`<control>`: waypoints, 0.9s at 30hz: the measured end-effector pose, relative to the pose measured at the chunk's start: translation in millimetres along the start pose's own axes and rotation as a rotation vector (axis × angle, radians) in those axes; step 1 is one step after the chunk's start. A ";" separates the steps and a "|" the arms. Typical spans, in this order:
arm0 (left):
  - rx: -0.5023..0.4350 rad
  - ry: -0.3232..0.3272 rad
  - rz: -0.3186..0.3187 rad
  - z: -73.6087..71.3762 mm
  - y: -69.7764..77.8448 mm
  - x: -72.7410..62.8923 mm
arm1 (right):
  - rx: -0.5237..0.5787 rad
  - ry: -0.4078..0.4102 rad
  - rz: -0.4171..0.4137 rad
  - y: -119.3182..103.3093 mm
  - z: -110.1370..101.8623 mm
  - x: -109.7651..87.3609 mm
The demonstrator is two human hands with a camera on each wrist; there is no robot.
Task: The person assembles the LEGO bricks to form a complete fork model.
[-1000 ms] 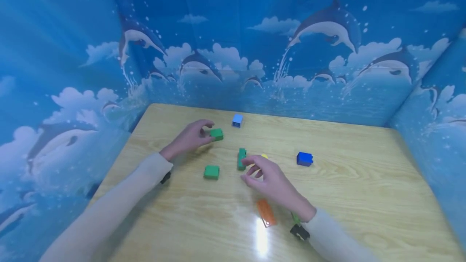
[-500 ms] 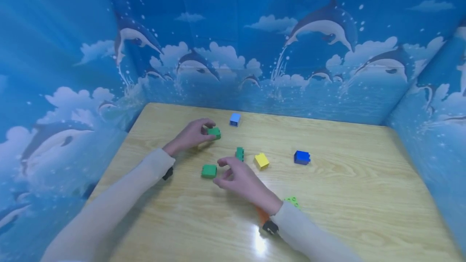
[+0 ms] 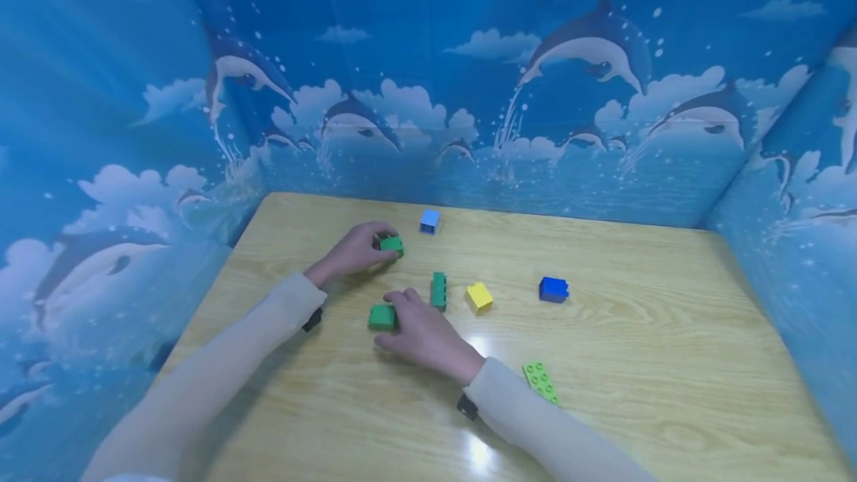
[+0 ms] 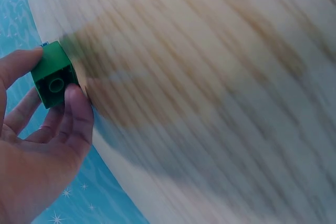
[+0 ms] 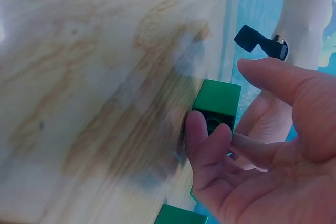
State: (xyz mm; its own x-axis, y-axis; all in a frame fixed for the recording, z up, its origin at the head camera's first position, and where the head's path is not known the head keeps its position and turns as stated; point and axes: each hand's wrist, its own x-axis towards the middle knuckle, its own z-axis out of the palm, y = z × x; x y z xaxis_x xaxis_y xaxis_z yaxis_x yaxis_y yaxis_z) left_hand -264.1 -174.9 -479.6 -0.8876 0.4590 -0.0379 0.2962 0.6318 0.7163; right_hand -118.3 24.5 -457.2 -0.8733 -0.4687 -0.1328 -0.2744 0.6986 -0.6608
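Observation:
My left hand [image 3: 356, 250] pinches a green toy building brick [image 3: 391, 245] toward the back left of the table. In the left wrist view, the thumb is at one edge of that brick [image 4: 51, 64] and the fingertips are at the opposite side, its hollow underside showing. Nearer the front, my right hand [image 3: 428, 335] spreads around a second green brick [image 3: 382, 317]. The right wrist view shows two fingertips over this brick's [image 5: 218, 97] hollow end, while the thumb stands apart from it. A narrow dark green brick [image 3: 438, 291] lies just beyond the right hand.
A light blue brick [image 3: 430, 221] is near the table's [image 3: 656, 333] back edge. To the right lie a yellow brick [image 3: 479, 297] and a dark blue brick [image 3: 553, 289]. A flat lime-green studded plate [image 3: 539, 381] sits beside the right sleeve [image 3: 522, 411]. Dolphin-print curtains [image 3: 402, 58] surround the table.
My right hand has moved left, from near the dark green brick to around the second green brick. My left hand has closed onto its brick. The right arm now covers the orange piece; the yellow brick shows.

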 end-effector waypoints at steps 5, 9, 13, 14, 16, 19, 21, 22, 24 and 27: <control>-0.014 0.000 -0.027 -2.5 1.8 -6.5 | -0.045 0.019 -0.010 -1.0 5.5 3.5; -0.043 -0.003 -0.060 -6.0 3.7 -10.8 | -0.077 0.031 -0.031 -0.6 6.6 6.1; -0.059 -0.006 -0.080 -10.9 3.9 -15.3 | -0.096 0.026 -0.047 -0.8 6.0 9.2; -0.062 -0.005 -0.085 -12.1 3.9 -16.8 | -0.097 0.022 -0.049 -1.1 5.8 9.8; -0.060 -0.003 -0.085 -14.8 3.8 -19.7 | -0.096 0.013 -0.046 -2.0 5.1 10.2; -0.042 0.004 -0.081 -17.4 3.7 -22.5 | -0.080 -0.006 -0.030 -2.3 3.1 10.3; -0.029 0.005 -0.073 -18.5 3.6 -23.6 | -0.050 -0.020 -0.012 -1.5 0.7 10.3; -0.025 0.006 -0.073 -18.8 3.4 -24.1 | -0.030 -0.026 -0.004 -1.3 -1.1 10.2; -0.014 0.007 -0.074 -19.5 3.2 -25.4 | 0.011 -0.033 0.009 -0.2 -5.1 9.9; -0.014 0.008 -0.084 -21.0 1.7 -28.0 | 0.054 -0.032 0.019 0.5 -12.4 8.2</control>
State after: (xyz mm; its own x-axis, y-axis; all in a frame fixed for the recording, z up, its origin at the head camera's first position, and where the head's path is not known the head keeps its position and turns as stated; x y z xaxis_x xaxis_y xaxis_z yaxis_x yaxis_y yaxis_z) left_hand -246.2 -199.8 -462.7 -0.9120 0.3997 -0.0921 0.2162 0.6592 0.7202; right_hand -130.6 27.7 -449.5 -0.8647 -0.4733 -0.1683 -0.2354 0.6777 -0.6967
